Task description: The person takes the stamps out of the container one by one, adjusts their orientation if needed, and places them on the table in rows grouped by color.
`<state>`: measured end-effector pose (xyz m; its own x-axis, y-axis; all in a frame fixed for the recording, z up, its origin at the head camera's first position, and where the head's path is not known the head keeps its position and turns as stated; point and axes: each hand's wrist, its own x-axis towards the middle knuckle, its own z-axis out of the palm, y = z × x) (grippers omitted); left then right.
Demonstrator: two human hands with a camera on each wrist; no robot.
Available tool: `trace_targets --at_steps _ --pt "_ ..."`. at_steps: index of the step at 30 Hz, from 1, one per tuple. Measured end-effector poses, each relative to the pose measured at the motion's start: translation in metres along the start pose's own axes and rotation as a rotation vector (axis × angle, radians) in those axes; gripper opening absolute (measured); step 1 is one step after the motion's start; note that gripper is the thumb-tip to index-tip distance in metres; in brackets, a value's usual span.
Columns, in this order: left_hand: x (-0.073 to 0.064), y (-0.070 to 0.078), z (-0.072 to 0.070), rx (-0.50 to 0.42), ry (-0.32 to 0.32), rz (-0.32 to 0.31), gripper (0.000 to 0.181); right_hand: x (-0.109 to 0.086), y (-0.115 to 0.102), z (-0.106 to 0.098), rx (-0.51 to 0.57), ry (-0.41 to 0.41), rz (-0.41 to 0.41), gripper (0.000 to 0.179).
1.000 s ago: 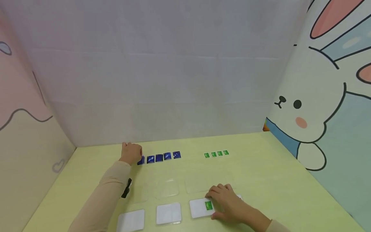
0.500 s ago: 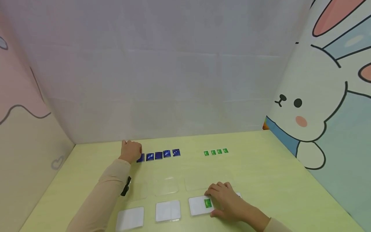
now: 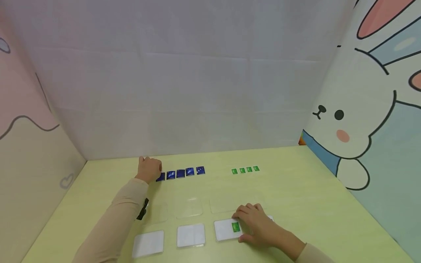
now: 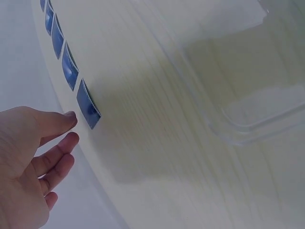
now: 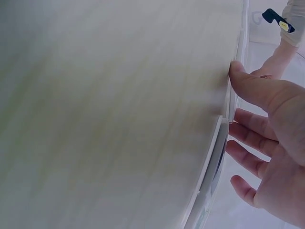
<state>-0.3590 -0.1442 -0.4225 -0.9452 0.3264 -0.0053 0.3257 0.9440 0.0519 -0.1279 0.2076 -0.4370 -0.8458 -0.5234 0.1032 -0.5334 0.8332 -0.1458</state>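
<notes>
My left hand (image 3: 149, 170) is at the left end of a row of small dark-blue squares; its thumb tip is close to the leftmost blue square (image 4: 88, 106). In the left wrist view, a gap shows between thumb and fingers (image 4: 57, 155), with nothing between them. My right hand (image 3: 257, 224) rests over the right end of a white card (image 3: 223, 231), thumb near the front edge, fingertips at the far edge. A small green square (image 3: 235, 227) lies on this card beside the fingers. Another white card (image 5: 205, 176) is mostly hidden under this hand in the head view.
Two more white cards (image 3: 148, 243), (image 3: 190, 235) lie to the left in the front row. Behind them sit transparent trays (image 3: 188, 207). Several small green squares (image 3: 242, 170) line the back right of the pale yellow table (image 3: 315, 204). A white curtain (image 3: 197, 80) hangs behind.
The view tilts slightly, shifting everything a little upward in the picture. Both hands keep their places relative to the cards and squares.
</notes>
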Motion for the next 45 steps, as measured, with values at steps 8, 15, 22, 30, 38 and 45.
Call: trace_targets --at_steps 8,15,22,30,38,45 --pt "-0.009 0.009 -0.008 0.031 -0.004 0.022 0.011 0.001 -0.002 -0.001 0.007 -0.009 -0.008 0.054" --pt "-0.016 0.024 -0.017 0.036 0.059 0.087 0.007 0.002 -0.001 -0.004 0.010 -0.013 0.005 0.053" --pt "-0.024 0.044 -0.023 0.052 0.098 0.144 0.005 0.003 -0.002 -0.006 0.023 -0.011 0.004 0.053" --pt "-0.044 0.070 -0.028 0.071 0.111 0.175 0.008 0.002 -0.002 -0.004 0.022 -0.015 0.006 0.053" --pt "-0.062 0.097 -0.025 0.015 0.136 0.244 0.007 0.000 -0.002 -0.003 0.024 0.000 -0.008 0.052" --pt "-0.074 0.111 -0.021 -0.020 0.163 0.274 0.009 0.001 -0.002 -0.004 0.032 0.006 -0.016 0.052"
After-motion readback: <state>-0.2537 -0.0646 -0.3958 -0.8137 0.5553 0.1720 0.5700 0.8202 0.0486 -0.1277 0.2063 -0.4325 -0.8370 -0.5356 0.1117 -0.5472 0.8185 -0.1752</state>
